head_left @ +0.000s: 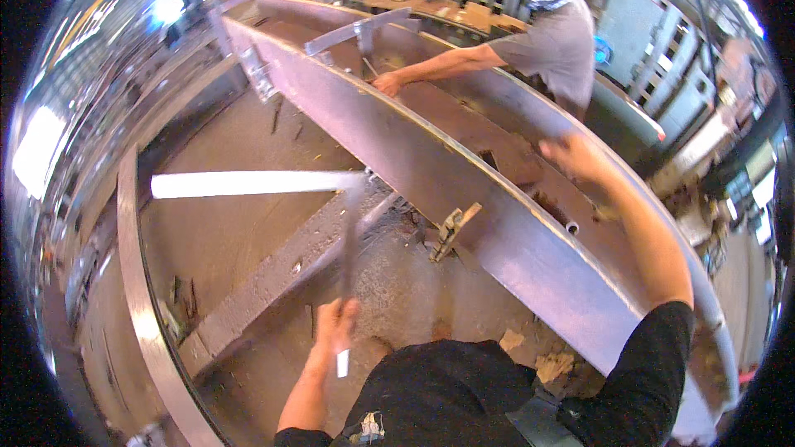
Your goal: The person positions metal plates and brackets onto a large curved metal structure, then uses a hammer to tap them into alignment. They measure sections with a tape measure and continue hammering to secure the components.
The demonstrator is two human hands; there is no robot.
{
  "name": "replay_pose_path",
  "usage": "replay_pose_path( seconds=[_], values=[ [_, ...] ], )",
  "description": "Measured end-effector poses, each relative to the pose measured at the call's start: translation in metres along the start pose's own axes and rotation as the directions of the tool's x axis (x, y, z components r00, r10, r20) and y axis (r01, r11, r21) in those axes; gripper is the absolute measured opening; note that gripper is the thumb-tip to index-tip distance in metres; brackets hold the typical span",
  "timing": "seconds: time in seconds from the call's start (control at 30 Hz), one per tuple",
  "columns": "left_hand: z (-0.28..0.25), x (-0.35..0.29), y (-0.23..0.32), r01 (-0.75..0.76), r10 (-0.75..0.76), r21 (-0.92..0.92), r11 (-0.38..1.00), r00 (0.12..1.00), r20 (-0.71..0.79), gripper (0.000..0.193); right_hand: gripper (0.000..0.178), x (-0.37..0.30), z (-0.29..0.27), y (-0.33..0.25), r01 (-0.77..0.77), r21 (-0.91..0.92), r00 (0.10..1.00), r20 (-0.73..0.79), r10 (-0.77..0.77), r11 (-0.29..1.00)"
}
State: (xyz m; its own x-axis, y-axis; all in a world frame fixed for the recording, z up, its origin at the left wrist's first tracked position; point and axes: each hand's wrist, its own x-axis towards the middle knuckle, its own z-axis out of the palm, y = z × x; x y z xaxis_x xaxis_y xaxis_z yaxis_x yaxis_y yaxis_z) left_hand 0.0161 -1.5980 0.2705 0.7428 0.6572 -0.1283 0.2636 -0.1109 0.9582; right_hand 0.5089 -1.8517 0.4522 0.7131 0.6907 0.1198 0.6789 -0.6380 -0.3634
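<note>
My left hand [335, 327] is closed round the handle of a long-handled tool [351, 261], held low beside my body. A pale end of that handle sticks out below my fist. The tool's upper end is blurred and overlaps the tip of a bright white bar, so its kind does not show. My right hand [573, 157] is stretched over the inside of a large curved steel beam [389, 128], close to its far wall. Motion smears its fingers, and nothing shows clearly in them.
Across the beam, a co-worker in a grey shirt [551, 45] rests a hand [387, 83] near its closer wall. A clamp-like metal piece [451, 232] sits against that wall. The bright white bar [248, 184] and a rusty support beam [281, 269] lie left. A steel rail [137, 257] curves further left.
</note>
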Motion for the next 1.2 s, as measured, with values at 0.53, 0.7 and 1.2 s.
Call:
replay_pose_path(
  seconds=[0.53, 0.7, 1.2],
  values=[
    [0.006, -0.292, -0.292, 0.886, -0.377, 0.132, 0.444, 0.318, -0.870, 0.056, 0.070, -0.015, 0.073, 0.114, -0.610, 0.384, 0.742, 0.585, 0.328, 0.693],
    [-0.018, -0.289, -0.283, 0.886, -0.685, -0.230, 0.403, 0.125, -0.717, 0.055, 0.090, -0.025, 0.002, -0.074, -0.441, 0.405, 0.891, 0.309, 0.333, 0.801],
    [-0.438, -0.009, -0.406, 0.399, -0.391, -0.227, 0.889, 0.399, -0.830, 0.055, 0.033, 0.122, 0.153, -0.460, 0.080, 0.972, 0.966, -0.129, 0.223, 0.219]
  ],
)
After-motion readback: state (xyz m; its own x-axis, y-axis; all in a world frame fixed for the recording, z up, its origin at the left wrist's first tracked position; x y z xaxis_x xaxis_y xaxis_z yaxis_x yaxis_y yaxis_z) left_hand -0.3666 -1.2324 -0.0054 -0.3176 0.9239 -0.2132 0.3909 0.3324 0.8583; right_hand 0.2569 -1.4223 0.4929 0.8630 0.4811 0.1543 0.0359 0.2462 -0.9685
